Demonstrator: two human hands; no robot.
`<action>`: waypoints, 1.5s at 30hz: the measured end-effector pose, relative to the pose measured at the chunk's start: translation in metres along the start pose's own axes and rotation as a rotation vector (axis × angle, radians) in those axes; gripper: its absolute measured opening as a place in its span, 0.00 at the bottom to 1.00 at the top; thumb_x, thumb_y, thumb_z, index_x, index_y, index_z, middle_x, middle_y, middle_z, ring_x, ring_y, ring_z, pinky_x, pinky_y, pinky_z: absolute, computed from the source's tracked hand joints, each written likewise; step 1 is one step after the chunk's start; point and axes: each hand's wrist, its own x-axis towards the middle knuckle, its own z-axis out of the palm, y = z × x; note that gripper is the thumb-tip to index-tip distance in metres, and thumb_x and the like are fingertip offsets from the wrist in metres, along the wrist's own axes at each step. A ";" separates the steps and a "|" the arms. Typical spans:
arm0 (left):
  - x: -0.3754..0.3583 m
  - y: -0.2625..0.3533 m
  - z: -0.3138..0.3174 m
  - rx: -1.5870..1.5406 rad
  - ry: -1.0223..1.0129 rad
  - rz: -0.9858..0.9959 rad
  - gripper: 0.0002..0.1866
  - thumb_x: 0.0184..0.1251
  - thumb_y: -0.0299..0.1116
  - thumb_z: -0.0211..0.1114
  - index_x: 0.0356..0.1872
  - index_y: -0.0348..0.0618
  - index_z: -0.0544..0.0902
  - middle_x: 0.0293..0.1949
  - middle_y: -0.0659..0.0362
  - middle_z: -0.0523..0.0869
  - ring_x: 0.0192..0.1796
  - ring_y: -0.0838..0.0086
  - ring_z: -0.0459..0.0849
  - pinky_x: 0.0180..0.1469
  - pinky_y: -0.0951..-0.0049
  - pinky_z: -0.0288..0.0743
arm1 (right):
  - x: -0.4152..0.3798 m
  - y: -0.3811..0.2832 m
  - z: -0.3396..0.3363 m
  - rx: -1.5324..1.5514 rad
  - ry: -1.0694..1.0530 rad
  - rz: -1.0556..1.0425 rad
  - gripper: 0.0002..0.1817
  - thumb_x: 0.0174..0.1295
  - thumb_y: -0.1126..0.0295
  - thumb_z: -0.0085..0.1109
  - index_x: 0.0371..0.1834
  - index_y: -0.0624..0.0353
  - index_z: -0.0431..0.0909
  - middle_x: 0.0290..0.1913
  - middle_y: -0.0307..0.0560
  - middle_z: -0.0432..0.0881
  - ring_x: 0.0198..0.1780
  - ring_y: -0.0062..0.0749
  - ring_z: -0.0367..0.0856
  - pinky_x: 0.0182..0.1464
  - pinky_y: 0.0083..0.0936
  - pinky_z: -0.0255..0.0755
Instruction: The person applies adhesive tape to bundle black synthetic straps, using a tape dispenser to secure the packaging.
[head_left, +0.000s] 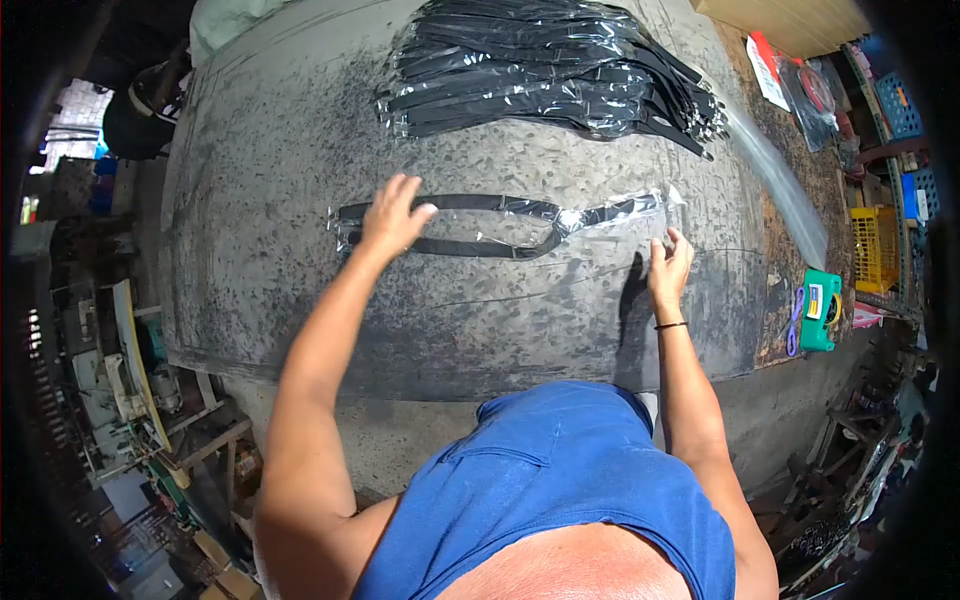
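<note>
A black strap in clear plastic wrapping lies on the worktable, its two lengths running side by side and meeting at the right in a shiny bunched spot. From there the clear wrapping trails on to the right. My left hand is over the left part of the strap, fingers extended and thumb apart. Below the right end of the wrapping is my right hand, its thumb and fingers apart with nothing between them.
A large pile of similar wrapped black straps covers the table's far side. Right of it lies a long clear plastic sheet. A green tape dispenser and purple scissors handles are at the right edge, near a yellow basket.
</note>
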 end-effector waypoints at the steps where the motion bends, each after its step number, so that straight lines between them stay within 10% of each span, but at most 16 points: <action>1: -0.014 0.014 0.009 0.015 0.002 -0.021 0.34 0.65 0.52 0.65 0.69 0.49 0.70 0.71 0.46 0.66 0.72 0.48 0.64 0.70 0.51 0.63 | -0.001 -0.019 -0.007 -0.117 -0.036 -0.225 0.23 0.62 0.68 0.63 0.60 0.61 0.72 0.57 0.58 0.75 0.56 0.48 0.75 0.58 0.41 0.70; 9: -0.016 0.006 0.051 0.140 -0.066 -0.163 0.34 0.74 0.55 0.49 0.77 0.56 0.57 0.79 0.48 0.49 0.80 0.48 0.43 0.76 0.40 0.40 | 0.022 -0.066 0.018 -0.642 -0.432 -0.847 0.32 0.68 0.49 0.53 0.74 0.45 0.63 0.77 0.48 0.58 0.75 0.54 0.55 0.71 0.55 0.51; 23: -0.053 0.024 0.056 0.150 -0.061 0.082 0.33 0.72 0.52 0.54 0.75 0.54 0.62 0.76 0.47 0.57 0.78 0.49 0.51 0.74 0.41 0.44 | 0.005 -0.068 0.029 -0.872 -0.387 -0.419 0.34 0.69 0.43 0.48 0.75 0.43 0.61 0.76 0.48 0.60 0.76 0.50 0.56 0.68 0.67 0.49; 37: 0.002 -0.010 0.051 0.164 0.052 -0.300 0.36 0.73 0.56 0.50 0.77 0.56 0.55 0.79 0.47 0.49 0.79 0.44 0.46 0.75 0.39 0.42 | -0.028 -0.121 0.064 -0.615 -0.519 -0.868 0.40 0.66 0.43 0.51 0.78 0.48 0.55 0.79 0.50 0.53 0.79 0.53 0.46 0.74 0.62 0.43; 45: 0.028 -0.031 0.053 0.227 0.058 -0.184 0.36 0.74 0.55 0.49 0.78 0.53 0.54 0.78 0.46 0.49 0.79 0.44 0.45 0.74 0.38 0.42 | -0.024 -0.113 0.076 -0.649 -0.596 -0.856 0.40 0.65 0.40 0.49 0.76 0.49 0.58 0.78 0.50 0.55 0.77 0.51 0.51 0.72 0.65 0.44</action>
